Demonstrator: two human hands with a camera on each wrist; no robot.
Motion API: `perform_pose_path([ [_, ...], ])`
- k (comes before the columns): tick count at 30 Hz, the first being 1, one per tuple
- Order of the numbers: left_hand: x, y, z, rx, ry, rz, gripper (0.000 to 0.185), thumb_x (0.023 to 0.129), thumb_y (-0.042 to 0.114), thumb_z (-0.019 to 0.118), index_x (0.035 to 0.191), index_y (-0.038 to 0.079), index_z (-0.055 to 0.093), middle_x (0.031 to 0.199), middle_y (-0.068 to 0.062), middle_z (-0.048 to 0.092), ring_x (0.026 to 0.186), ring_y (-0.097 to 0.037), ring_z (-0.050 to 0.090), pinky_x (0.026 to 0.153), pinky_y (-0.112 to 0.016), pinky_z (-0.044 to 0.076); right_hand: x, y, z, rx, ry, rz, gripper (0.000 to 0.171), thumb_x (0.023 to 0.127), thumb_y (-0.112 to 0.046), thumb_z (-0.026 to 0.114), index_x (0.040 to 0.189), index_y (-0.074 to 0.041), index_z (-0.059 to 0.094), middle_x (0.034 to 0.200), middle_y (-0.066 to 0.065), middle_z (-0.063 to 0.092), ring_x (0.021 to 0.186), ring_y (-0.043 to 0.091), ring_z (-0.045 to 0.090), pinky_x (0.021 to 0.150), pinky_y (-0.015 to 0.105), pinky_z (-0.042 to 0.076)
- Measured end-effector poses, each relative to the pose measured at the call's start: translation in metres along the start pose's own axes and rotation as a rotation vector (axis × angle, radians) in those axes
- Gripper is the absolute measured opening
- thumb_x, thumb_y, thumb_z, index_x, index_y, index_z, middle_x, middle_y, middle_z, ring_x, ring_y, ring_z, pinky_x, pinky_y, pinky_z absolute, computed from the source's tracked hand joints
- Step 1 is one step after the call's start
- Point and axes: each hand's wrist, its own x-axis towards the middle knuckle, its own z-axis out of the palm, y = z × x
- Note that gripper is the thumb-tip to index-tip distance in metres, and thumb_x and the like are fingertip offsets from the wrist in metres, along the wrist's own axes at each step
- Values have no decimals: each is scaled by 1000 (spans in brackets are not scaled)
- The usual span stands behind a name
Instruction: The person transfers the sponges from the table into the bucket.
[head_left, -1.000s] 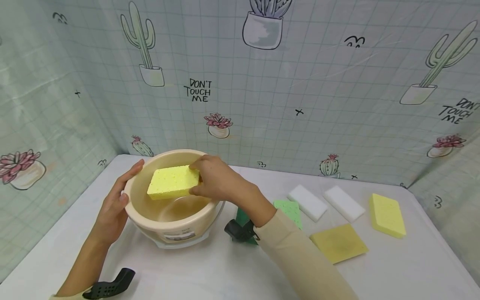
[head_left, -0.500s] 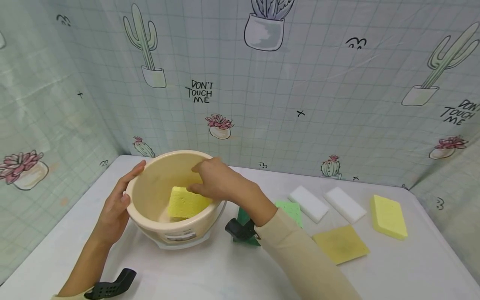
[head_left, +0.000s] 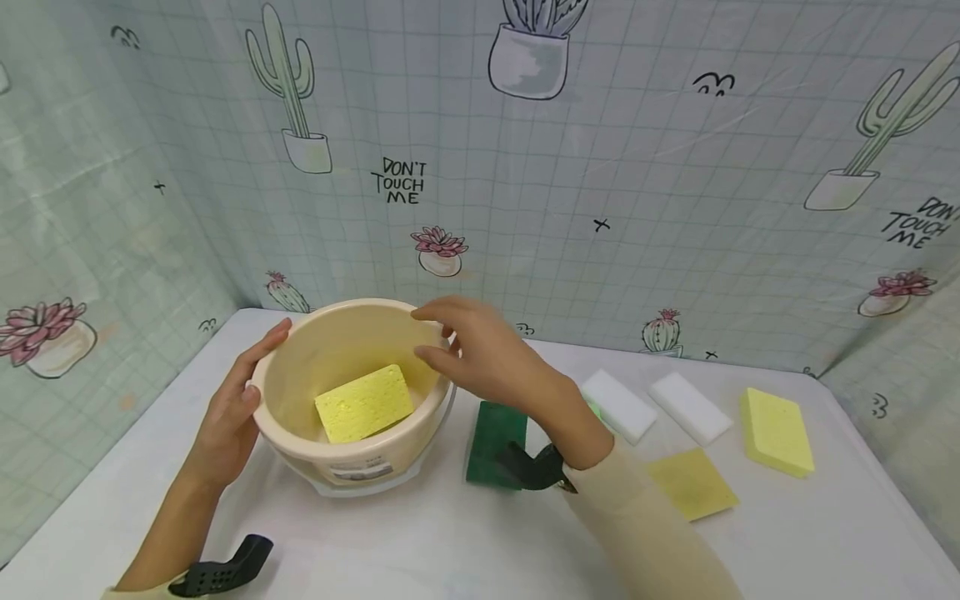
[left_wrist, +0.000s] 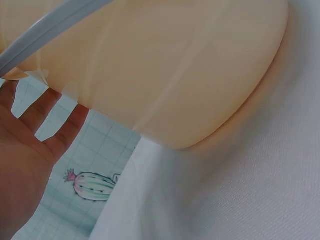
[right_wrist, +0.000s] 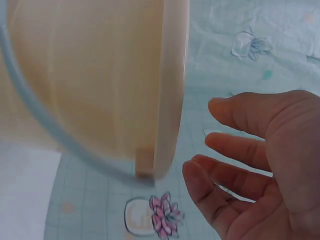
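A porous yellow sponge [head_left: 364,403] lies inside the smooth beige bucket [head_left: 300,433]; the left hand [head_left: 236,408] steadies its rim, fingers straight, and the right hand [head_left: 491,358] hovers with an empty, loose grip.

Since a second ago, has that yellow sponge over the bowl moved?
Yes. The yellow sponge has gone down from rim height to lie inside the beige bowl; the right hand has let go.

Staged tabletop recording booth: white-covered table [head_left: 420,542] enclosed on three sides by cactus-print backdrop sheeting [head_left: 600,167]; sponge samples [head_left: 776,431] laid out in rows.
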Motion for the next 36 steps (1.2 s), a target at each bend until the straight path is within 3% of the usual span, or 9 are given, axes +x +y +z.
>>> perform_pose_path([
  [6, 2, 0, 0, 2, -3, 7, 52, 100, 18, 35, 149, 2, 27, 158, -9, 17, 144, -21, 11, 107, -20, 27, -23, 27, -2, 14, 98, -18, 39, 91, -19, 66, 128, -10, 59, 127, 0, 57, 99, 15, 58, 79, 24, 52],
  [14, 2, 1, 1, 11, 15, -20, 53, 99, 21, 36, 149, 4, 29, 158, -6, 17, 144, -21, 11, 106, -20, 27, -55, 60, 1, -19, 96, 26, 37, 92, -20, 66, 127, -12, 60, 126, -1, 58, 94, 13, 61, 78, 25, 52],
  [27, 4, 3, 2, 27, 28, -34, 54, 99, 24, 38, 149, 5, 29, 158, -6, 17, 144, -21, 12, 106, -19, 28, -111, 124, 0, -39, 113, 94, 40, 89, -4, 66, 128, -7, 59, 121, 6, 61, 87, 18, 63, 75, 36, 54],
  [36, -2, -2, -1, 34, 20, -22, 54, 99, 22, 36, 149, 4, 28, 158, -7, 17, 144, -20, 12, 106, -19, 28, -140, 150, 4, -41, 91, 49, 45, 84, 9, 63, 127, -4, 59, 127, 9, 58, 111, 28, 55, 83, 42, 52],
])
